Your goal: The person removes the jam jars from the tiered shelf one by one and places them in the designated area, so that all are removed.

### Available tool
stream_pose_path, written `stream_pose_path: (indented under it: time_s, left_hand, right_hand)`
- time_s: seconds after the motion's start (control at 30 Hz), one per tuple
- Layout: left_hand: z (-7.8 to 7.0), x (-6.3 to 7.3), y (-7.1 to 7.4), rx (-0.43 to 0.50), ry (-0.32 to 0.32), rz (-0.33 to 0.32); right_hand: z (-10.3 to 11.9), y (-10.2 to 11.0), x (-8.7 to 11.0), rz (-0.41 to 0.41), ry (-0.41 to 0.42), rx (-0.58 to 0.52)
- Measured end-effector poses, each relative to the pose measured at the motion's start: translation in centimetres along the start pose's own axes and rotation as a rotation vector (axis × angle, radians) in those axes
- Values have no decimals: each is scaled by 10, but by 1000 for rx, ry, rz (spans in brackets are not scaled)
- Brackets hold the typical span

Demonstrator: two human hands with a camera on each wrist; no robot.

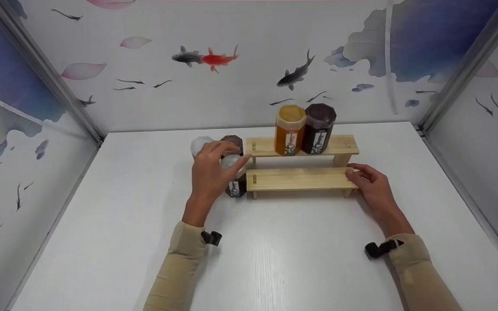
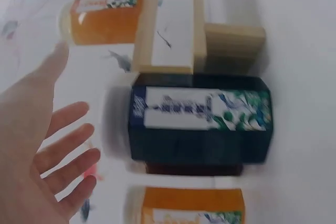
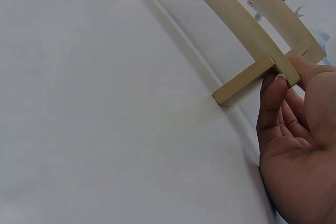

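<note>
Holding: wooden shelf (image 1: 301,179), near worktop (image 1: 102,216)'s back edge; right hand (image 1: 374,188), fingers pinching lower board's right end. Left hand (image 1: 212,172), fingers spread, empty, by front dark jar (image 2: 199,145) left of shelf; best centred over lid (image 2: 116,121) before gripping.

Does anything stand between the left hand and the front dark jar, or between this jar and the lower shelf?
Nothing visible blocks the left hand from the front dark jar, or that jar from the lower shelf beside it. The right hand pinches the shelf's opposite end.
</note>
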State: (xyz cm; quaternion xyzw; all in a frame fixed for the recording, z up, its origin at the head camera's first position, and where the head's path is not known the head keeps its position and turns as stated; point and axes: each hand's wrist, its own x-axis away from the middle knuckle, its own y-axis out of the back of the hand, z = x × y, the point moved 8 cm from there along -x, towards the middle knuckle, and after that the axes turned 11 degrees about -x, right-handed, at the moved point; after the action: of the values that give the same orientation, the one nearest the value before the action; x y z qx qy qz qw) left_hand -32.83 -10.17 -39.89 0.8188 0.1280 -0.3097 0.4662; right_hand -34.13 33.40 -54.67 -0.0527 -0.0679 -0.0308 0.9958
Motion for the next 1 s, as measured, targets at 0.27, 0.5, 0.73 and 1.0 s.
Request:
stream_pose_path:
  time_s: [0.27,0.5,0.73,1.0]
  left_hand:
    - [-46,-11,-26,146,-60,3]
    - [-84,-29,-46,228,-109,-4]
    - [-96,-35,-70,214,-47,85]
    - [-97,-33,-74,249,10,47]
  right_hand:
    - [-3,2,-2,-10,-3,23]
    - [-1,2,-5,-8,34,58]
    - [-1,1,-1,-12,24,75]
    - [0,2,0,-20,18,105]
